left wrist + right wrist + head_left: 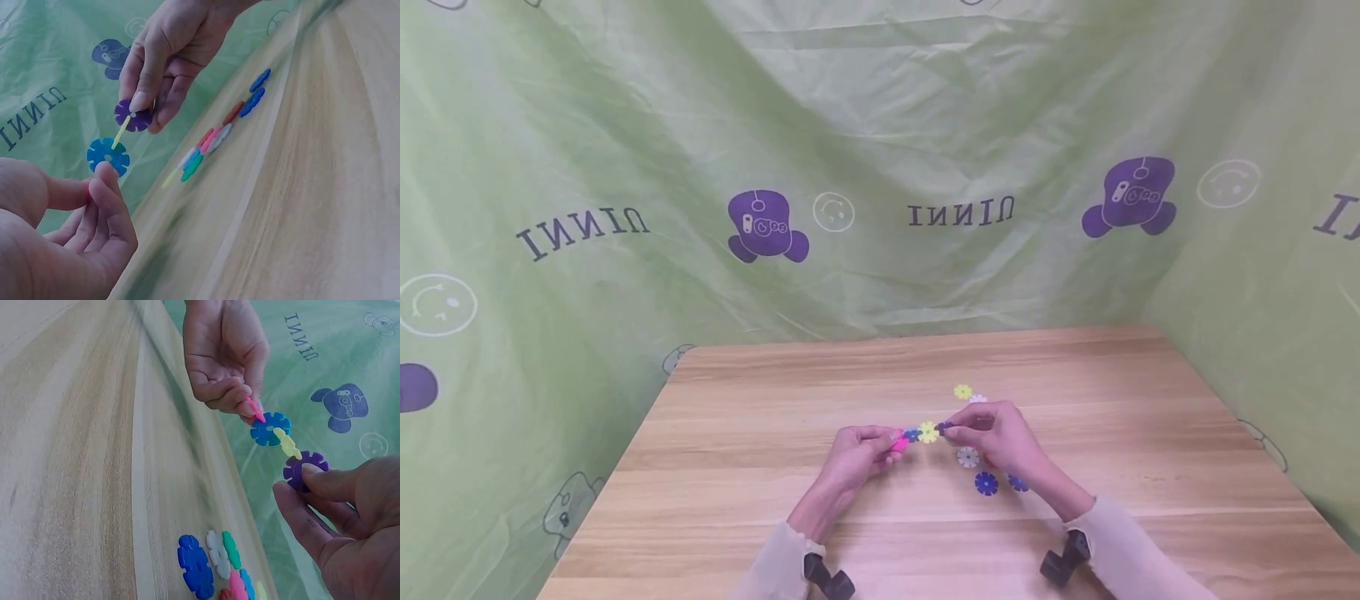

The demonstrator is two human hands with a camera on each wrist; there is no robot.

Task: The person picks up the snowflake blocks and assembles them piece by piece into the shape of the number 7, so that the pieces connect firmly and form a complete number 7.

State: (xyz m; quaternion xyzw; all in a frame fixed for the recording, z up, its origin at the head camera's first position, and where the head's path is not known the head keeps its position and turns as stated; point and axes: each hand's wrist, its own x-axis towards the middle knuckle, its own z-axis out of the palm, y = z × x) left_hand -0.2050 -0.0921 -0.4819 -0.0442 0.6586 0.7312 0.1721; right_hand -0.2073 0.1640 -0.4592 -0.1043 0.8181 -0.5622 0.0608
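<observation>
Notched snowflake discs are joined in a short chain held above the table. My left hand (850,460) pinches the pink disc (255,409) at one end. Beside it comes a blue disc (99,156), then a yellow disc (928,432) set edgewise to its neighbours. At the other end my right hand (1003,437) grips the purple disc (315,461) between thumb and fingers. The yellow disc meets the purple one at its rim; how deep the slots sit cannot be told. Fingers cover part of the pink and purple discs.
Loose discs lie on the wooden table near and beneath my right hand: a yellow one (962,391), a white one (967,457), a dark blue one (987,483), a green one (192,167) and several others. A green printed cloth (880,275) hangs behind the table (737,500).
</observation>
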